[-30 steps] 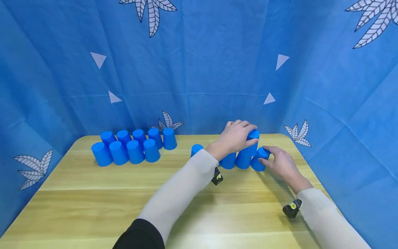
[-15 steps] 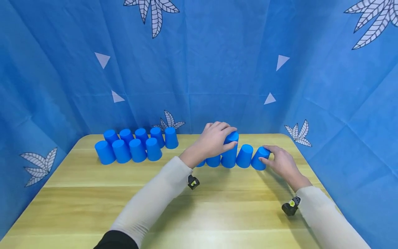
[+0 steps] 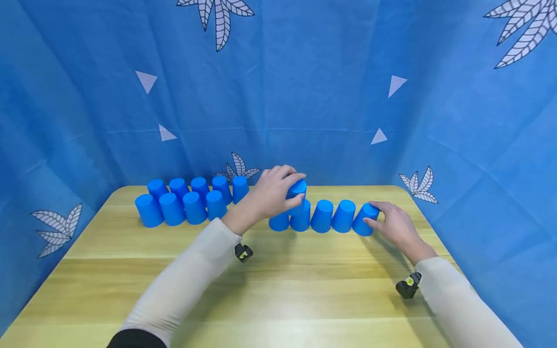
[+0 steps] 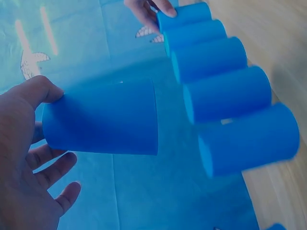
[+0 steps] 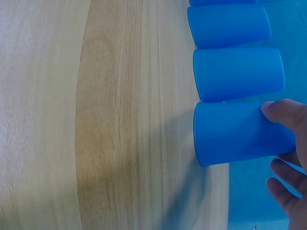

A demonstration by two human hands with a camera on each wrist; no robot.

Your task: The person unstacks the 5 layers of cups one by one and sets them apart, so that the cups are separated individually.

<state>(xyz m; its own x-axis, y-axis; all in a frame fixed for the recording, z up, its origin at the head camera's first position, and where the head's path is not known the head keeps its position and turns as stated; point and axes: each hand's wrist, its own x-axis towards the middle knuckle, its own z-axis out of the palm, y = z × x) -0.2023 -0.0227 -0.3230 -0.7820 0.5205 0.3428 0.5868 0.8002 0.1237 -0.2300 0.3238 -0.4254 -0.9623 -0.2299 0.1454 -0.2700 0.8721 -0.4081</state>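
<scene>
My left hand [image 3: 271, 191] holds an upside-down blue cup [image 3: 298, 189] by its closed end, above the left part of a row of several upside-down blue cups [image 3: 322, 217]. In the left wrist view the held cup [image 4: 103, 120] hangs apart from the row, its wide rim away from the palm. At the row's right end, my right hand [image 3: 398, 228] pinches the last cup [image 3: 364, 220] near its top, thumb on the near side. That end cup [image 5: 235, 134] stands rim down on the table, close beside its neighbour [image 5: 237, 74] in the right wrist view.
At the back left, several more upside-down blue cups [image 3: 171, 210] stand in two rows on the wooden table [image 3: 304, 290]. Just behind the table's back edge hangs a blue cloth [image 3: 304, 96] with leaf and triangle prints; it also encloses both sides.
My left hand has moved left along the row with the cup, from above its right part to above its left part. The right hand has stayed at the end cup.
</scene>
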